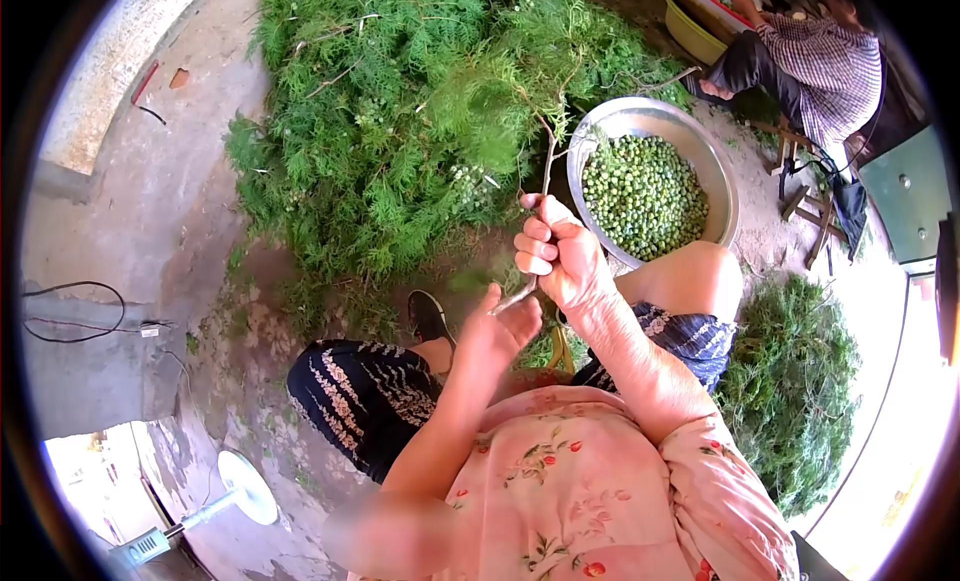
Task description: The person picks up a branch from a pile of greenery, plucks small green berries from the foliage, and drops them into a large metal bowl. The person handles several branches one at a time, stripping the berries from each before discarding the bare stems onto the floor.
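Note:
My right hand (565, 256) is closed around the bare stem of a leafy green branch (549, 161), which rises from the fist toward the foliage. Below and left of it, my left hand (500, 336) has its thumb and fingers apart beside the stem's lower end; whether it touches the stem is unclear. Just right of the branch stands a wide metal basin (728, 186) with many small round green fruits (645, 196) inside. A large heap of feathery green branches (370, 131) lies in front of me.
Cut greenery (790, 391) lies in a second pile at the right. At the upper right, a seated person (825, 71) is beside a yellow-green basin (690, 31). A wooden stool (815, 221) stands near the person. A white fan (245, 488) is at the lower left, a black cable (120, 296) at the left.

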Action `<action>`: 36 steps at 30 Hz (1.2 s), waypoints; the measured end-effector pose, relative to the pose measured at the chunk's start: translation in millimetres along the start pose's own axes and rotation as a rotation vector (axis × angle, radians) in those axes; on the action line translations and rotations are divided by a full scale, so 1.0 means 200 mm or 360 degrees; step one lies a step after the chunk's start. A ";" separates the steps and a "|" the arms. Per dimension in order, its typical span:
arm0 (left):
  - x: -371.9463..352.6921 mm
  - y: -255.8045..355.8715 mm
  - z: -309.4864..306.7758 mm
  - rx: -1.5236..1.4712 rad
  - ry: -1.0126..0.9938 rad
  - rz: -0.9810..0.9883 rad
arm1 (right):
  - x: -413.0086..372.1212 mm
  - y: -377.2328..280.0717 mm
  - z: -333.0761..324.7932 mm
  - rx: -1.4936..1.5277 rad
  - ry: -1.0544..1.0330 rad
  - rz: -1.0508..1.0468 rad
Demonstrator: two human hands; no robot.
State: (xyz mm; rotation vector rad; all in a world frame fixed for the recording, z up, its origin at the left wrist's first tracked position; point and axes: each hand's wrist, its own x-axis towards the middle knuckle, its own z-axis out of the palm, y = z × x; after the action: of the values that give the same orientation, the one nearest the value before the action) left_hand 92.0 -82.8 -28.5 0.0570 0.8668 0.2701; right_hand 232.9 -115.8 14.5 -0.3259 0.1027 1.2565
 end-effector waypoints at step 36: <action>-0.01 0.49 -0.15 0.0284 0.0255 0.1145 | -1.32 -1.30 -0.37 -0.0675 0.1773 -0.1767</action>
State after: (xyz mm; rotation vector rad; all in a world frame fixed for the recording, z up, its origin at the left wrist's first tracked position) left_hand 47.2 8.5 -30.9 0.5249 1.0054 0.8784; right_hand 404.2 -449.4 58.5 -1.2287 0.5232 -0.1283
